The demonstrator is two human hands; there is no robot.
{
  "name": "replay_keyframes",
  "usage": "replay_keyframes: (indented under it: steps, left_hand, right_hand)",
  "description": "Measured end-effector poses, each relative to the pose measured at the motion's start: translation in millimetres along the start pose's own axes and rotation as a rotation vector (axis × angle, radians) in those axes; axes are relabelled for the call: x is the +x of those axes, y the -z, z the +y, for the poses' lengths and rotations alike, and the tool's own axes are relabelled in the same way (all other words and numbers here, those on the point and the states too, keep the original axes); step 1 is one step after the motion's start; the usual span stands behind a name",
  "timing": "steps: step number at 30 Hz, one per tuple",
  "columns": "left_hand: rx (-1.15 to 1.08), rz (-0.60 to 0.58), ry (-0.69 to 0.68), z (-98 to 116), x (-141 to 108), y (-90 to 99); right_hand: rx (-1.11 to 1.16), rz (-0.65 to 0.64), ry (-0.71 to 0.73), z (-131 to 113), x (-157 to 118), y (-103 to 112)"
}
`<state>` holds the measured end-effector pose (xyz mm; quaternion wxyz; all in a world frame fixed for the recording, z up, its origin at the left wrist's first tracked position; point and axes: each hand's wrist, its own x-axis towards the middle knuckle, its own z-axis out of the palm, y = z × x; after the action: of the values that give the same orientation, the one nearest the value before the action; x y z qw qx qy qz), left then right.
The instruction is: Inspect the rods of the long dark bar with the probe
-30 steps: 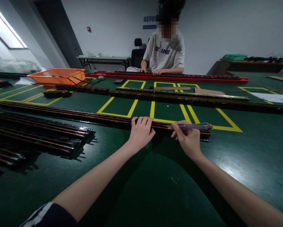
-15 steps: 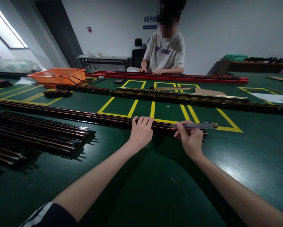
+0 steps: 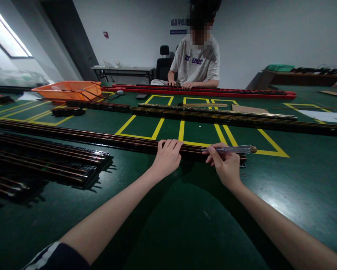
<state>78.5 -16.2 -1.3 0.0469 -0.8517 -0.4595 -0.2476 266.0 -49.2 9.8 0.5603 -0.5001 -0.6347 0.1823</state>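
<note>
A long dark rail [image 3: 106, 141] with copper-coloured strips lies across the green table in front of me. My left hand [image 3: 168, 155] is closed over it, fingers curled across its far edge. To the right, my right hand [image 3: 226, 163] grips a screwdriver [image 3: 232, 149] with a clear handle and a brass-coloured end. The handle points right, and the tip is low over the rail near its right end. Whether the tip touches the rail I cannot tell.
Several similar rails [image 3: 53, 157] lie at the left. Farther back are another long rail [image 3: 227, 117], an orange basket [image 3: 69, 91] with dark cables, cardboard [image 3: 249, 109] and white paper [image 3: 325, 116]. Across the table a person [image 3: 196, 67] works at a red rail [image 3: 255, 92].
My right hand and the screwdriver have shifted very slightly left. My left hand stays on the rail.
</note>
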Motion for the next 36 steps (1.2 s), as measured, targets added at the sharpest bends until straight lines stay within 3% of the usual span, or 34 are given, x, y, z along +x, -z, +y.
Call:
replay_keyframes:
  steps: [18,36]
  left_hand:
    - [-0.061,-0.020,0.031,-0.3,2.2,5.3]
    - [0.129,-0.002,0.108,6.3,3.3,4.8]
  right_hand:
    - [0.060,-0.080,-0.046,2.2,0.2,0.6]
    - [0.101,-0.117,-0.039,-1.9,0.8,-2.4]
